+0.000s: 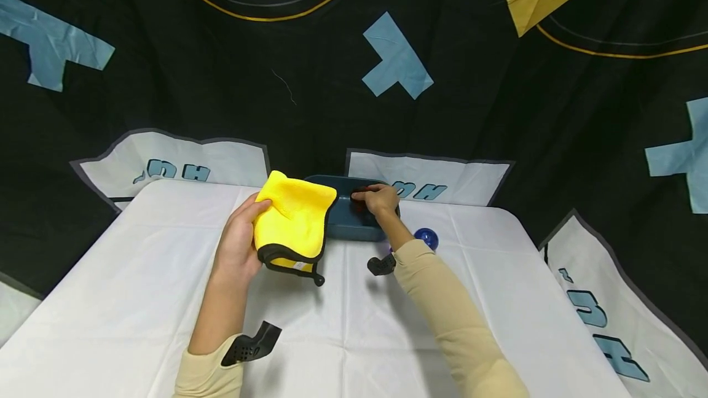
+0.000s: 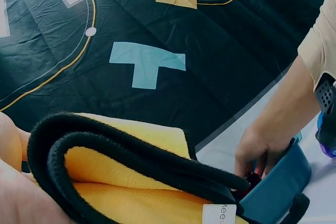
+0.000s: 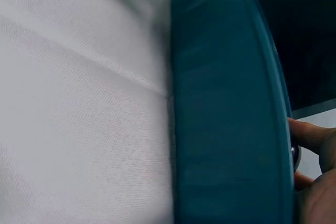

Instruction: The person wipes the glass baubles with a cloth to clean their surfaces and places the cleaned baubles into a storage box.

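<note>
My left hand (image 1: pixel 239 239) grips a folded yellow cloth (image 1: pixel 295 210) with black edging by its left side, thumb on top, above the table. In the left wrist view the cloth's folded layers and a white label (image 2: pixel 219 214) face the camera. My right hand (image 1: pixel 381 199) reaches down into a dark teal bin (image 1: pixel 354 232) at the table's far edge. Its fingers pinch a small dark red and black thing (image 2: pixel 254 181), mostly hidden by the hand and the bin's wall. The right wrist view shows the bin's outer side close up, with the fingertips just past its rim.
A shiny blue ball (image 1: pixel 426 238) sits right of the bin, partly behind the right forearm, with a bit of purple beside it. A white cloth covers the table (image 1: pixel 310 349). Behind it hangs a black curtain (image 1: pixel 310 91) with blue and yellow patches.
</note>
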Tool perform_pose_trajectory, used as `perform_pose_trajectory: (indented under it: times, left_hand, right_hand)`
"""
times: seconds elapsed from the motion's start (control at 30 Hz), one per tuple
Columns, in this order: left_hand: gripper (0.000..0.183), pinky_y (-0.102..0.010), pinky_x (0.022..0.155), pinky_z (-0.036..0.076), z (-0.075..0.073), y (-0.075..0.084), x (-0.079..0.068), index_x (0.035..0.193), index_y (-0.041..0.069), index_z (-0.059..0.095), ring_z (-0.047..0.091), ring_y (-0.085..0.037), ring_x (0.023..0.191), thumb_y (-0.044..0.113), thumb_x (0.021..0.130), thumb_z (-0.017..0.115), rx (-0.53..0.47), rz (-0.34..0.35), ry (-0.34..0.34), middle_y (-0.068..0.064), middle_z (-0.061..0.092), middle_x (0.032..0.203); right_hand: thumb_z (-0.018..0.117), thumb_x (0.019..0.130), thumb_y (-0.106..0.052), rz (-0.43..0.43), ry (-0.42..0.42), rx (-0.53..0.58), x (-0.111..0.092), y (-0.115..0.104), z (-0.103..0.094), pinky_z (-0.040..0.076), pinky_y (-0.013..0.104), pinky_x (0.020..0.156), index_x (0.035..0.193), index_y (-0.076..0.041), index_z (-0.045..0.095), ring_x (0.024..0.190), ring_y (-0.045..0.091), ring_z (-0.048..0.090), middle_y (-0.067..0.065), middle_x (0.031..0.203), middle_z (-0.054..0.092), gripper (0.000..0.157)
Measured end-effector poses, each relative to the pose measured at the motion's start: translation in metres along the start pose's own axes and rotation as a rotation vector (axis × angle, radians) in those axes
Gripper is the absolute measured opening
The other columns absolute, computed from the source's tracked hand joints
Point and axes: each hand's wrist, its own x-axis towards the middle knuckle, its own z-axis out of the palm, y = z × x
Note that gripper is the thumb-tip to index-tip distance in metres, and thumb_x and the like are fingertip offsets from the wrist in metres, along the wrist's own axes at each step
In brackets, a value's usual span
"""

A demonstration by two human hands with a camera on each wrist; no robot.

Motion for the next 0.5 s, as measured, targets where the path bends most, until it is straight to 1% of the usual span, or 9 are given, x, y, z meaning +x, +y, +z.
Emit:
perform_pose_trajectory:
  times: [0.17,0.3,0.4,0.5]
  left_hand:
    - [0.049,-0.030,0.118,0.038,-0.0003,-0.0008,0.0011,0.155,0.025,0.039,0.039,-0.017,0.137,0.027,0.107,0.045,0.004,-0.003,0.006,-0.001,0.037,0.153]
    - [0.048,-0.030,0.118,0.038,0.0006,-0.0025,0.0016,0.155,0.023,0.039,0.039,-0.018,0.137,0.026,0.107,0.045,0.004,-0.003,0.002,-0.001,0.037,0.152]
    - [0.048,-0.030,0.118,0.038,0.0015,-0.0035,0.0017,0.155,0.022,0.040,0.040,-0.018,0.136,0.025,0.107,0.044,0.006,0.000,-0.003,-0.002,0.038,0.151]
    - [0.047,-0.030,0.118,0.039,0.0019,-0.0035,0.0014,0.154,0.022,0.040,0.040,-0.018,0.136,0.025,0.107,0.045,0.005,0.004,-0.003,-0.001,0.039,0.149]
  right_hand:
    - [0.088,0.077,-0.026,0.001,-0.004,-0.017,0.0004,0.0024,0.0032,0.051,0.043,0.101,0.115,-0.002,0.074,0.122,0.034,0.055,0.021,0.125,0.066,0.047]
    - [0.087,0.079,-0.027,0.020,-0.020,-0.028,-0.0006,0.0027,0.0027,0.050,0.043,0.102,0.117,-0.002,0.073,0.123,0.034,0.053,0.020,0.127,0.064,0.047]
    - [0.085,0.081,-0.027,0.028,-0.031,-0.059,-0.0018,0.0010,0.0023,0.049,0.043,0.103,0.122,-0.002,0.069,0.126,0.035,0.050,0.020,0.129,0.062,0.051]
    - [0.085,0.081,-0.029,0.016,-0.041,-0.102,-0.0025,-0.0030,0.0025,0.047,0.044,0.108,0.130,0.000,0.063,0.130,0.036,0.048,0.021,0.134,0.059,0.061]
